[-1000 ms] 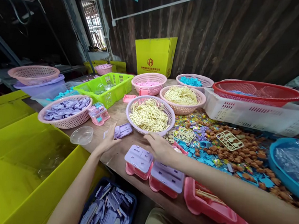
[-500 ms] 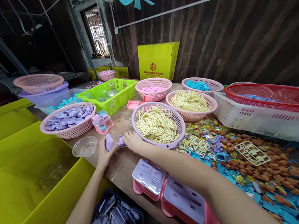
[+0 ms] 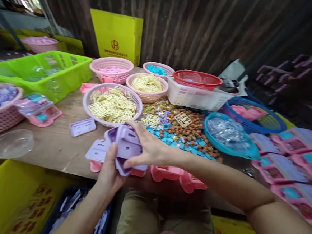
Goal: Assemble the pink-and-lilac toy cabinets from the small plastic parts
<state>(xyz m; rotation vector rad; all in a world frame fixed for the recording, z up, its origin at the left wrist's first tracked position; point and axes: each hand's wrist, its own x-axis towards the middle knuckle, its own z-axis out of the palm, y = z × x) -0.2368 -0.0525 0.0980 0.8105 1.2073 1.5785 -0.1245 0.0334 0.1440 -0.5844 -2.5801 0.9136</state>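
Between both hands, above the table's front edge, is a small bunch of purple plastic parts (image 3: 129, 142) with slots in them. My left hand (image 3: 111, 173) is closed on it from below and the left, thumb up its near face. My right hand (image 3: 148, 145) grips the right side, fingers over the top and thumb underneath. How many parts there are I cannot tell. Under the hands, pink plastic cases (image 3: 167, 172) line the table edge, partly covered by my right arm. A shallow purple tray (image 3: 83, 127) lies on the table to the left of the hands.
Behind the hands stands a purple basket (image 3: 86, 104) of cream plastic frames. Brown and blue parts (image 3: 189, 134) cover the table to its right. A clear bowl (image 3: 9, 145) and pink toy case (image 3: 41, 111) are left. Finished-looking pink-and-purple cases (image 3: 289, 167) sit far right.
The view has swung right and down. My hands have moved from beside the clear bowl to the pink cases and now hold purple parts together. A purple tray now lies on the table.
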